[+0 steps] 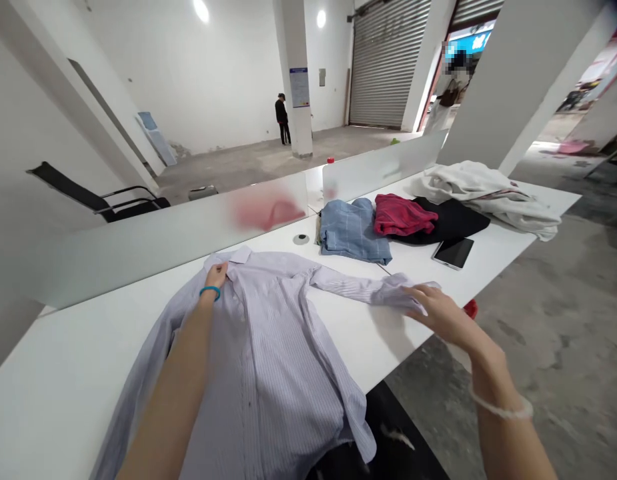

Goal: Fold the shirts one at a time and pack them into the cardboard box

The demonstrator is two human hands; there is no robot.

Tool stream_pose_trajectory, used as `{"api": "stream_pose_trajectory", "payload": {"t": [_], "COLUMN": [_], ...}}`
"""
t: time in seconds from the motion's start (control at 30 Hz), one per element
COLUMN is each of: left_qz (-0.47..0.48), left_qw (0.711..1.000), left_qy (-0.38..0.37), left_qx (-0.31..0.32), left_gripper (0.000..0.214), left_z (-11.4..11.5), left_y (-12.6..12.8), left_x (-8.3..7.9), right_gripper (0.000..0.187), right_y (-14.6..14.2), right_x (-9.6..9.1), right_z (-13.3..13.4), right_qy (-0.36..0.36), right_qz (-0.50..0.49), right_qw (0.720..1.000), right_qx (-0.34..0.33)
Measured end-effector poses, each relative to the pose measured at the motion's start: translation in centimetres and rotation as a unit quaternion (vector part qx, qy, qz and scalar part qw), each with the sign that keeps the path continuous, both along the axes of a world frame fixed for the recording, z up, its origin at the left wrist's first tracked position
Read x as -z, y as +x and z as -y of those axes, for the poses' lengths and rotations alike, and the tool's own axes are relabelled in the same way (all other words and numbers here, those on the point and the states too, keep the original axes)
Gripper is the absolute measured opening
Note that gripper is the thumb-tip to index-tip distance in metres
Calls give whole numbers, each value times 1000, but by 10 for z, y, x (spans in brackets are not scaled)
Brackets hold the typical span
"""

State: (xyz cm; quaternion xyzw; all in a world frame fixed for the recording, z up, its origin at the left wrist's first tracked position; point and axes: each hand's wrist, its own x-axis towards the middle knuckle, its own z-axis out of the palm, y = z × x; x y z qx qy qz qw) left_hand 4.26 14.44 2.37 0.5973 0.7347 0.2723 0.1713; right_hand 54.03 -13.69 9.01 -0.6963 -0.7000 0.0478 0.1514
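On the table [78,333] lies a shirt [283,333], left hand [217,273] pinching its collar [240,255], right hand [438,312] its cuff [394,293].

Head camera: single view, worn on the head, facing forward and down
Table [78,360]: close below
Back wall [213,73]: far off, across the top

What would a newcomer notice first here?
Probably the pale striped shirt, spread across the white table up front: left hand near its collar, right hand at the end of one sleeve. Then the vivid red garment beyond it to the right, beside a blue garment.
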Motion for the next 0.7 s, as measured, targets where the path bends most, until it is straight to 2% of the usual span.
{"api": "stream_pose_trajectory", "payload": {"t": [0.07,0.13,0.2,0.27,0.37,0.47,0.57,0.7], "left_qz": [-2,-15,-28,-34,-35,-31,-18,10], "left_qw": [1000,1000,999,997,995,994,995,996], "left_qy": [-7,-15,-33,-58,-81,-83,-83,-81], "left_qx": [5,6,14,28,49,60,50,20], "left_gripper": [27,25,25,29,33,34,32,27], "left_z": [8,20,34,48,63,69,69,73], "left_y": [-3,-5,-4,0,8,15,18,15], "left_x": [-3,-5,-5,-3,2,5,3,-1], "right_gripper": [30,25,22,22,50,65,58,47], "right_y": [-45,-91,-127,-148,-154,-150,-145,-129], "right_x": [-21,-24,-7,25,75,103,109,100], "right_z": [17,37,56,72,96,117,128,130], "right_qy": [27,-6,-51,-45,-17,-8,0,28], "right_qz": [-109,-190,-189,-142,-117,-171,-243,-321], "right_qw": [988,971,965,979,990,984,969,946], "right_qx": [-103,-143,-175,-137,-78,-56,-40,27]}}
